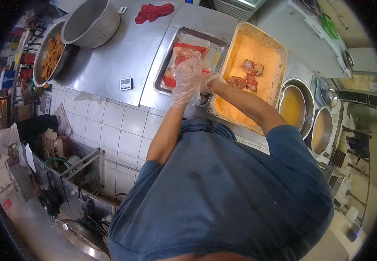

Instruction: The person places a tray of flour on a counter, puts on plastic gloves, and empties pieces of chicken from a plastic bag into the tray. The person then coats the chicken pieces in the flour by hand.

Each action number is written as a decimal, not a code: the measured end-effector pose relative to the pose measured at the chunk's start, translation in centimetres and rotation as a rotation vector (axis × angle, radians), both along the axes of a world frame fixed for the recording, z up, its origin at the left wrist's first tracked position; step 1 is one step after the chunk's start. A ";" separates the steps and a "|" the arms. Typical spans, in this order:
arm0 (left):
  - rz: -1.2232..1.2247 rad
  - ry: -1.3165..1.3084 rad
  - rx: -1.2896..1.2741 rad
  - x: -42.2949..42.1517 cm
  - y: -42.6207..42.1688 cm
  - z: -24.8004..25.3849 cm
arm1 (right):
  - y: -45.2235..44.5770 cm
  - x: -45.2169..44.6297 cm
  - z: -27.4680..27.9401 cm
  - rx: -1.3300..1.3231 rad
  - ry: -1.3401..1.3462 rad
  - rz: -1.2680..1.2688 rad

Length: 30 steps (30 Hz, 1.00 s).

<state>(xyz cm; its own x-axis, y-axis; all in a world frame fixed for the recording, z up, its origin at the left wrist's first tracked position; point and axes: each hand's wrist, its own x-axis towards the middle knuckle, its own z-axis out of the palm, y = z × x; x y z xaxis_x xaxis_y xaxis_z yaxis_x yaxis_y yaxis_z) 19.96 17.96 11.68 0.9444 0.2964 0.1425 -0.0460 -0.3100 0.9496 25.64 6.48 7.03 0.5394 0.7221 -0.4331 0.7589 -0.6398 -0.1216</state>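
My left hand (188, 78), in a clear plastic glove, reaches over a red and clear plastic bag (169, 81) that looks to hold raw meat. Its fingers look stretched out over the bag. Close beside it is my right hand (207, 83), also gloved; its fingers are mostly hidden behind the left hand. The bag lies in a rectangular steel tray (225, 45). Several pieces of raw meat (251, 81) sit on orange flour in a large pale tub (279, 51), under and beyond my right forearm.
On the steel counter (110, 65) are a digital timer (126, 84), a red cloth (154, 13), a big metal pot (90, 26) and a bowl of fried pieces (51, 56). Bowls of yellow liquid (292, 106) and pale liquid (321, 130) stand right. A fryer-like unit (82, 174) is lower left.
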 end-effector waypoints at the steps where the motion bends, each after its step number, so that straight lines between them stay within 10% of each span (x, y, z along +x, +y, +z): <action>1: -0.010 0.011 -0.007 0.2 0.0 -0.2 | -0.1 -0.3 0.6 -0.006 0.000 0.013; 8: -0.022 0.038 -0.010 -0.1 0.8 2.2 | -0.6 0.5 0.1 -0.098 0.135 0.011; 17: -0.005 0.041 -0.082 0.3 1.9 1.8 | -4.9 3.2 -2.0 0.478 0.089 -0.061; 21: 0.066 -0.009 -0.173 1.3 1.8 0.4 | -6.5 0.9 13.6 0.550 0.709 -0.601; 30: 0.052 0.104 -0.293 1.2 1.6 1.2 | -18.4 0.7 17.6 0.708 0.741 -0.987</action>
<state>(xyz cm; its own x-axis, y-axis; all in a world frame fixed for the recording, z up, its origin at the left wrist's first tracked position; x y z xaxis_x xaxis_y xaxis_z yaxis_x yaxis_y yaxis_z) 21.12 19.59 12.90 0.9320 0.3587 -0.0525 0.0646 -0.0217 0.9977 26.35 -11.88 24.59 0.7528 0.3689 -0.5451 -0.3349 -0.4982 -0.7997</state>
